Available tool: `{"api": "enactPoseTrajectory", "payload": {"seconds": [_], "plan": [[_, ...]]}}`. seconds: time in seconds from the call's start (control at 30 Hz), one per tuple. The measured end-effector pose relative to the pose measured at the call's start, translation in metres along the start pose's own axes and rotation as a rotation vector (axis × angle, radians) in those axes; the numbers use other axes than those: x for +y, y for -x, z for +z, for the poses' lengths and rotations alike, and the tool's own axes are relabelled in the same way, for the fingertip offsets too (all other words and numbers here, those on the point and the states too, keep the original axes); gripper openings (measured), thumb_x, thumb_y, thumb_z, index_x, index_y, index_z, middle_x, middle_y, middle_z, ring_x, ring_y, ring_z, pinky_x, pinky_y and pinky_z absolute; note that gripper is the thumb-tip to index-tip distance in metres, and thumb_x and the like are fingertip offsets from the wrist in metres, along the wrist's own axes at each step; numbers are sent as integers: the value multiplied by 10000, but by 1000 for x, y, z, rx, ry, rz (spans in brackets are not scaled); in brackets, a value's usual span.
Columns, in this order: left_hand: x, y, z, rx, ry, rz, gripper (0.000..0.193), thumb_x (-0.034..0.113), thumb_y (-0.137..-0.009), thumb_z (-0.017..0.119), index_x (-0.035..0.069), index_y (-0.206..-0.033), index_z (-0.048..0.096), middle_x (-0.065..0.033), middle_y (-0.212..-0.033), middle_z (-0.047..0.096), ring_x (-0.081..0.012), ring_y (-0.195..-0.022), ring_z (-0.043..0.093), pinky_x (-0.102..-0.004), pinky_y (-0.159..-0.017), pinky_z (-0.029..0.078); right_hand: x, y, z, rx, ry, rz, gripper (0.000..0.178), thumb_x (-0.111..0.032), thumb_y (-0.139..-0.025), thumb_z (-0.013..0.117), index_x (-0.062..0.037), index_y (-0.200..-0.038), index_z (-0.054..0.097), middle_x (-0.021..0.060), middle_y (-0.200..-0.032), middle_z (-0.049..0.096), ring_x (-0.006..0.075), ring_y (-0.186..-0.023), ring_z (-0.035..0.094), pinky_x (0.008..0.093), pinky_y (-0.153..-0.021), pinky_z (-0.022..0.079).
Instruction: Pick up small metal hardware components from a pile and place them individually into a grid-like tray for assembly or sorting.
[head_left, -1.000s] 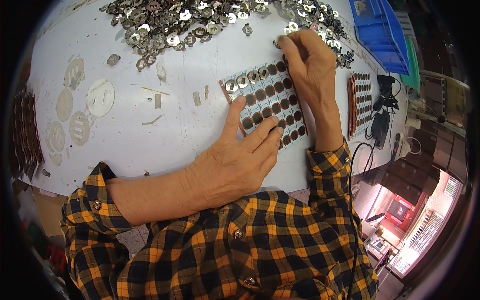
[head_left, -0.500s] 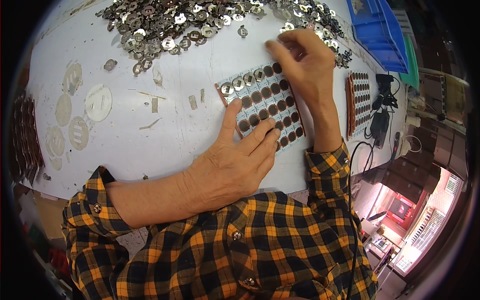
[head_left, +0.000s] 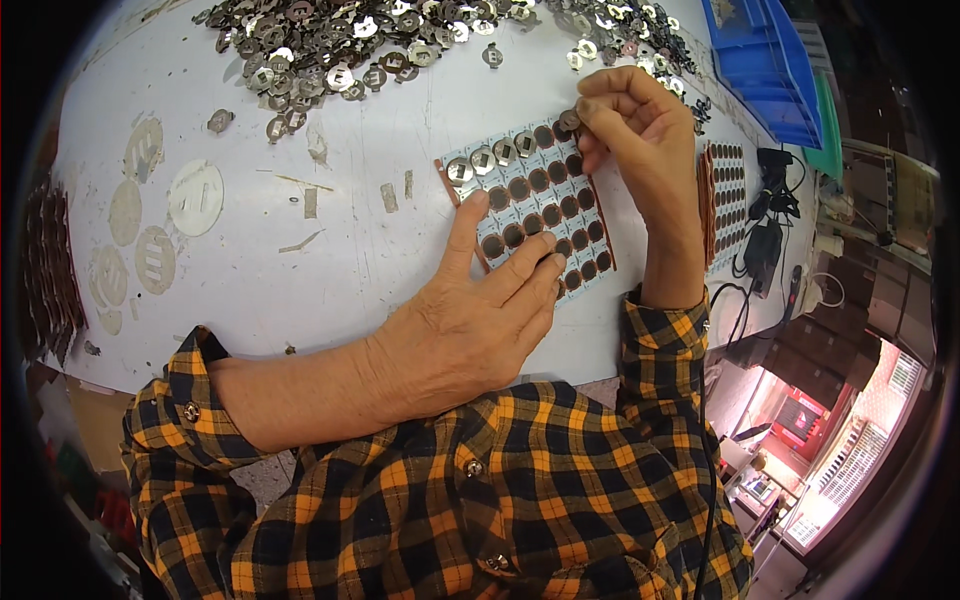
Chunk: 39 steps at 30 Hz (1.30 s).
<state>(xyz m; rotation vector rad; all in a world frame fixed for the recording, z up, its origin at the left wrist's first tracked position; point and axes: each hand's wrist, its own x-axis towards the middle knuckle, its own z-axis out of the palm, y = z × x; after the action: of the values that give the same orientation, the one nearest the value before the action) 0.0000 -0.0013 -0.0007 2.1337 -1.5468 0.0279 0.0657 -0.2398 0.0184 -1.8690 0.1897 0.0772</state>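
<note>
On table (head_left: 350, 290), gridded panel (head_left: 531, 168), long axis pointing forward-left

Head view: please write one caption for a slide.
Left hand rests on a light-blue panel; right hand holds a metal disc at its far right corner.

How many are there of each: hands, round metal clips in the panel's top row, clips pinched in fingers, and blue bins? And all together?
Hands, left and right: 2
Round metal clips in the panel's top row: 4
Clip pinched in the right hand: 1
Blue bin: 1
Total: 8
</note>
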Motion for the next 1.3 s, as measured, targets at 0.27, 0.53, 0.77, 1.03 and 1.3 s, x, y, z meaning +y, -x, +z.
{"api": "enactPoseTrajectory", "payload": {"seconds": [0.27, 0.53, 0.77, 1.03, 1.3], "plan": [[0, 0, 1, 13, 6, -5, 261, 137, -964, 625, 5, -1161, 735, -140, -1326, 678, -261, -1376, 556, -788, -1149, 300, 2, 13, 2, -71, 146, -80, 200, -48, -1010, 641, 25, -1171, 735, 20, -929, 722, 51, -773, 649, 187, -620, 511], [0, 0, 2, 24, -19, 0, 267, 144, -957, 634, 8, -1162, 738, -135, -1327, 682, -254, -1362, 566, -775, -1142, 319, -4, 17, -6, -99, 544, -336, 111, -2, -920, 763, -4, -1019, 712, -12, -883, 697, 36, -723, 601, 203, -598, 478], [0, 0, 0, 12, -4, -2, 257, 136, -963, 631, 7, -1157, 739, -139, -1328, 685, -255, -1369, 565, -776, -1150, 309, -10, 25, -17, -95, 428, -100, 111, -9, -940, 748, 11, -1039, 705, -15, -843, 672, 47, -704, 588, 207, -590, 467], [0, 0, -1, -1, 2, -10, 254, 136, -972, 623, 7, -1159, 738, -141, -1339, 680, -256, -1380, 558, -779, -1161, 296, -7, 24, 1, -97, -11, -16, 147, -28, -984, 710, 25, -1120, 711, 38, -896, 727, 69, -719, 657, 200, -542, 526], [1, 1, 1, 14, 1, -6, 261, 139, -969, 626, 12, -1168, 737, -137, -1332, 681, -255, -1377, 558, -781, -1163, 292, 9, 20, 8, -56, 162, -141, 136, -41, -981, 728, 10, -1107, 727, 16, -898, 750, 25, -753, 667, 160, -574, 504]]}}
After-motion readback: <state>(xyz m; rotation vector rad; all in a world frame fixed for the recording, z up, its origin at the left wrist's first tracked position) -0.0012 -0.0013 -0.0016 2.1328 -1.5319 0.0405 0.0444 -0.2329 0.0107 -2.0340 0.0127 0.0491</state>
